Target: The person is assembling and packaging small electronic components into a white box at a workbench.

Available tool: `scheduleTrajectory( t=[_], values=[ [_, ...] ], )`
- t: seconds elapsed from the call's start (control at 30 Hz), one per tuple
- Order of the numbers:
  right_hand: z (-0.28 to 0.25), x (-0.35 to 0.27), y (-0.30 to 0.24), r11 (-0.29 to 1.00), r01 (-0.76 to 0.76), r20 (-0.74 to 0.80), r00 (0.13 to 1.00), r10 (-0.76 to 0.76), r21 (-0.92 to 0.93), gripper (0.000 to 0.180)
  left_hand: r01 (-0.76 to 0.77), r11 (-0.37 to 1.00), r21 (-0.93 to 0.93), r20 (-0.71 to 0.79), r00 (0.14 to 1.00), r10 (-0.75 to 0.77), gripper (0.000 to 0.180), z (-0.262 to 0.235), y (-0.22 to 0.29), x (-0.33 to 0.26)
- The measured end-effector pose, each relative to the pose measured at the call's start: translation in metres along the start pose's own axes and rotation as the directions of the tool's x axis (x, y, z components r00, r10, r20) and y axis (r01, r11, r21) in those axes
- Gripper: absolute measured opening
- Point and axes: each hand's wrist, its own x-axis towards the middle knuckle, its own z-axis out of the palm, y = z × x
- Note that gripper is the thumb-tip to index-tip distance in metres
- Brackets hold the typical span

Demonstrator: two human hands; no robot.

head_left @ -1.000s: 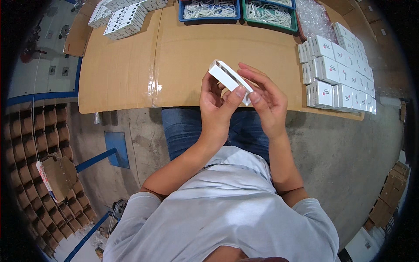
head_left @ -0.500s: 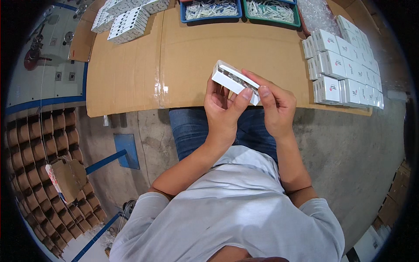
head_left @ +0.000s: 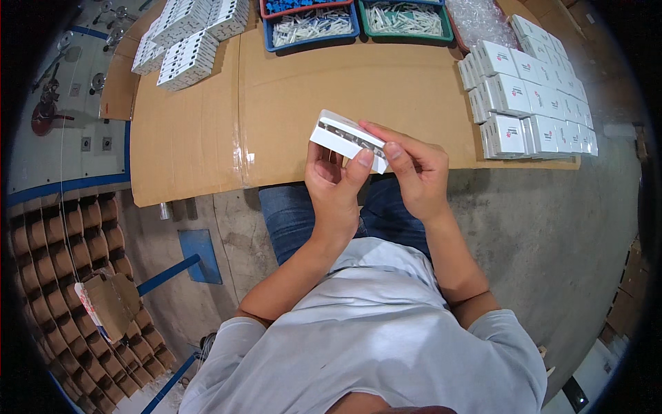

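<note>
Both my hands hold a small white carton (head_left: 336,143) above the near edge of the cardboard-covered table. A long gap along its upper side shows small dark and shiny pieces, too small to name. My left hand (head_left: 336,196) grips the carton from below and the left, its thumb pressed on the near side. At the right end, my right hand (head_left: 422,181) pinches the carton between thumb and fingers, the index finger lying along its far edge. The fingers under the carton are partly hidden.
Stacked white cartons (head_left: 545,96) stand at the right, patterned white blocks (head_left: 186,61) at the far left. Along the back are a blue tray (head_left: 314,43) and a green tray (head_left: 407,36) of pale slim pieces, beside clear plastic bags (head_left: 479,24). Cardboard (head_left: 276,90) covers the table.
The whole view has shifted, so the table and stacks sit further left. The carton is tilted slightly less, and its gap looks narrower. Both hands keep their hold.
</note>
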Motion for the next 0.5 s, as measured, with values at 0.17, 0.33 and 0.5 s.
scheduleTrajectory(
  t=[0.17,0.33,0.5],
  values=[
    [-0.0008,-0.0011,0.0017,1.000,-0.031,-0.001,1.000,0.031,-0.006,0.036,0.052,0.999,-0.016,0.004,0.999,-0.052,0.049,0.0037,0.0046,0.0009],
    [-0.0017,-0.0006,0.0001,0.998,-0.050,0.004,0.999,0.050,-0.031,0.036,0.057,0.998,-0.016,-0.002,0.998,-0.057,0.050,0.0023,0.0033,0.0019],
    [-0.0036,-0.0017,0.0033,0.998,-0.057,0.026,0.998,0.056,0.016,0.037,0.048,0.999,-0.009,0.007,0.999,-0.048,0.051,0.0009,0.0016,0.0022]
  ],
)
